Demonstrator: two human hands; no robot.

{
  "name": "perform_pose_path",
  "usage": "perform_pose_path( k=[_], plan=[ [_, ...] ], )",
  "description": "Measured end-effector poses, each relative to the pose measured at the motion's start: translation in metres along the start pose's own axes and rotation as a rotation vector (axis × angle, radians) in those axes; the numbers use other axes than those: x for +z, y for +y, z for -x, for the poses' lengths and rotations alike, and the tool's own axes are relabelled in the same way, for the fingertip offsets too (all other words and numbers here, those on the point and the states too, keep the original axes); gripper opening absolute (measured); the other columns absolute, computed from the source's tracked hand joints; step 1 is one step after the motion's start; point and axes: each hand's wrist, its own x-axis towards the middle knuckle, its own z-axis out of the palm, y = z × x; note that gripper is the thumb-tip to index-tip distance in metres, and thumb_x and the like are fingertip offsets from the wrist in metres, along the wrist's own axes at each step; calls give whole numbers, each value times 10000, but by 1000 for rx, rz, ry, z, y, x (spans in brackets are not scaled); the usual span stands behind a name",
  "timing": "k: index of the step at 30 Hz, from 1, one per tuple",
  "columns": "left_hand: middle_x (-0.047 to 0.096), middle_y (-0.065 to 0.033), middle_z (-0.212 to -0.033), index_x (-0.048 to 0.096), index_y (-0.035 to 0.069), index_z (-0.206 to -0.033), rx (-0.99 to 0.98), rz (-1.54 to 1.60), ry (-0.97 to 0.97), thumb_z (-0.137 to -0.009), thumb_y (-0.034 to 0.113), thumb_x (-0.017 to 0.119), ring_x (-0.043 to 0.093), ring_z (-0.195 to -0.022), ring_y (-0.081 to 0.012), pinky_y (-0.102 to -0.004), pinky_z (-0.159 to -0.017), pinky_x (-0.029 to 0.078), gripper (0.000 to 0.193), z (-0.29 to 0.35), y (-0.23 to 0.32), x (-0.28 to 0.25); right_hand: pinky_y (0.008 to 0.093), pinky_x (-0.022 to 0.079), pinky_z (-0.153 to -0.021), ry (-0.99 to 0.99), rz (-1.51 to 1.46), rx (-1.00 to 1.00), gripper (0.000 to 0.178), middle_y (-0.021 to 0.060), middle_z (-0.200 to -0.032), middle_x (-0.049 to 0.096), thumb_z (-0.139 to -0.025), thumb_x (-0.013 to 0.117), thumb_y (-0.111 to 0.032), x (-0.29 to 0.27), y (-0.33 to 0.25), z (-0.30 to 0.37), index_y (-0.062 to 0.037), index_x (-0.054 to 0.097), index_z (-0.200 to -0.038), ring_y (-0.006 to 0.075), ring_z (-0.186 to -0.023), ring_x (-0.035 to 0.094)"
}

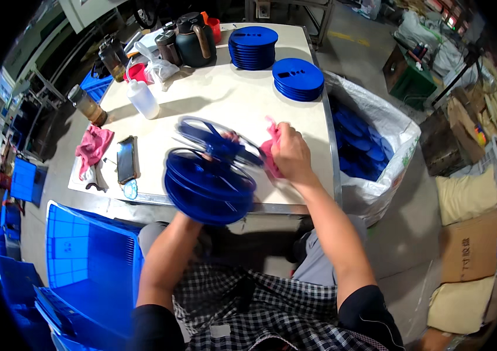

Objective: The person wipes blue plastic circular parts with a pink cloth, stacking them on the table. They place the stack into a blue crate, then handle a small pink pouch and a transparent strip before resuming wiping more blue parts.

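Workshop table (234, 96), pale top, metal edging. Blue plastic reels (210, 190): glossy, round-flanged, layered below, with an openwork flange tilted above, outlines blurred; held over the table's near edge, centre. My left grip (206, 157), mostly hidden among them, grasps the reels. My right grip (291, 153), fingers curled, clutches a pink cloth (273, 146) just to their right. Far right, two stacks of blue discs (298, 79); left, a dark phone (126, 159) and a translucent squeeze bottle (143, 99).
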Motion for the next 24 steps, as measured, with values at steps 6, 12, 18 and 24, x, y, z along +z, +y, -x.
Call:
perform_pose_path(
  k=[6,12,18,24],
  plan=[
    [585,-173,-1418,467,38,-1501,48,955,-338,-1104,306,466,542,-1269,-257,-357,-1082,494,478,-38,59,-14,494,386,-1071,-163,-133,-123,580,150,-1319,563,-842,822,-432,-42,-7,-6,-102,611,-1270,351,-1303,501],
    [728,-107,-1018,670,14,-1164,-81,896,123,-1135,307,424,667,-815,-180,-274,-850,550,384,-46,84,1,490,403,-1047,42,293,-161,373,112,-1283,580,-834,785,-272,-19,42,-132,-119,698,-1162,354,-1226,517],
    [679,-77,-1000,563,23,-1346,-119,822,103,-1107,235,504,634,-875,-159,-275,-879,554,325,-38,99,1,532,278,-1147,-266,764,93,710,166,-1589,377,-829,800,-470,41,45,-200,-22,629,-1353,345,-1478,285],
    [662,-76,-977,569,34,-1166,-129,594,340,-1027,301,661,658,-804,-143,-254,-745,575,315,-39,122,16,520,301,-1119,-202,865,245,480,127,-1548,402,-848,774,-370,67,43,-209,-25,733,-1180,344,-1453,308]
  ],
)
